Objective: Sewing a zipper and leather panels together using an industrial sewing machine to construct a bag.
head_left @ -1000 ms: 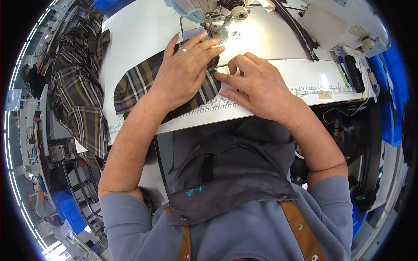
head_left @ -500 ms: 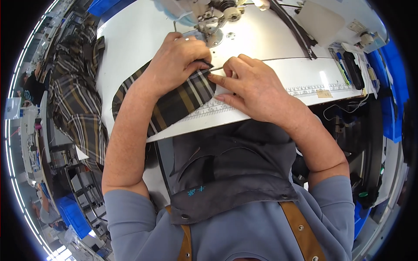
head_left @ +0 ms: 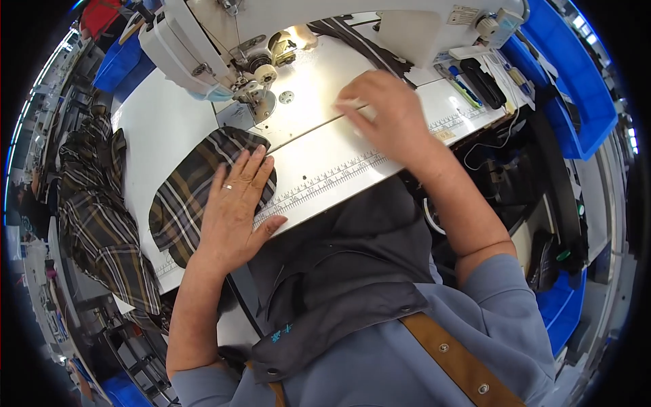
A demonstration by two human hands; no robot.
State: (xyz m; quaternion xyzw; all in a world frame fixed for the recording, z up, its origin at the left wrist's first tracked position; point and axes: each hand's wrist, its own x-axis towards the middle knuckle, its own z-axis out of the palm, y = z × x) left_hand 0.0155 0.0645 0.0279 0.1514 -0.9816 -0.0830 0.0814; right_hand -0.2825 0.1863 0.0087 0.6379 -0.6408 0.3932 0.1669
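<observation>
A dark plaid fabric piece [head_left: 180, 193] with a rounded outline lies on the white table at the left of the sewing machine's needle area [head_left: 260, 100]. My left hand [head_left: 234, 214] rests flat on its right part, fingers stretched out and thumb apart, near the table's front edge. My right hand [head_left: 393, 119] hovers over the table to the right of the needle, closest to the dark zippers [head_left: 369, 47] behind it. Motion blur smears its fingers, so whether anything is between them is unclear.
A heap of the same plaid cloth [head_left: 102, 203] hangs at the left table edge. The sewing machine arm [head_left: 434, 24] spans the back. Pens [head_left: 461, 88] and a black case [head_left: 483, 83] lie at the right. A printed ruler scale [head_left: 332, 180] runs along the front edge. Blue bins [head_left: 576, 88] stand beyond.
My hands were together at the plaid fabric's corner; now they are apart. The left has flattened onto the cloth, and the right has moved off it toward the zippers. The view has shifted.
</observation>
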